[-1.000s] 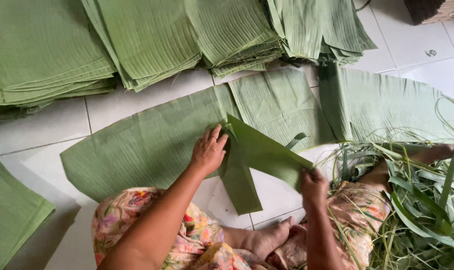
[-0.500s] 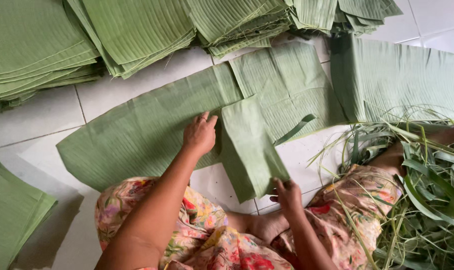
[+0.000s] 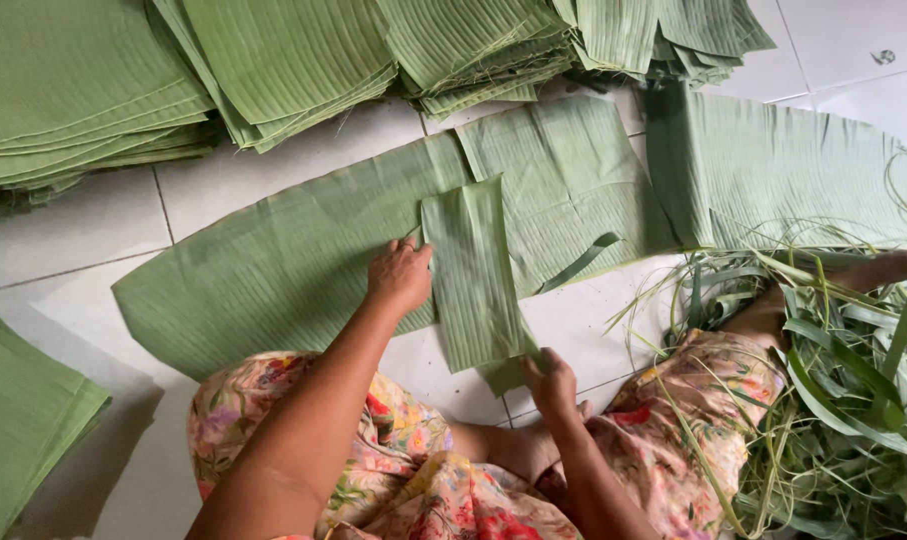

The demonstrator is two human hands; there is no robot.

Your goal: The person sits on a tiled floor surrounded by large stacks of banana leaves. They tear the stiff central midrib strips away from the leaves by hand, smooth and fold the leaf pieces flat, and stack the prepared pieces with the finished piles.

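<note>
— Banana leaf sheet [image 3: 273, 270], large, flat on the tiled floor [image 3: 83, 225]; folded leaf strip [image 3: 470, 275] on top.
— Hands?
— Left hand [image 3: 400, 277] pressing the strip's left edge, fingers curled. Right hand [image 3: 551, 383] pinching its lower end. Stacked leaves [image 3: 273, 60] behind, scraps [image 3: 833, 380] at right.

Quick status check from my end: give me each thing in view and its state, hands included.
left hand: pressed flat on the folded strip's left edge.
right hand: pinching the strip's lower end.
folded leaf strip: folded lengthwise, lying across the large leaf.
large leaf: spread flat on the tiled floor.
leaf stacks: piled neatly along the top.
leaf trimmings: loose, tangled heap at right.
</note>
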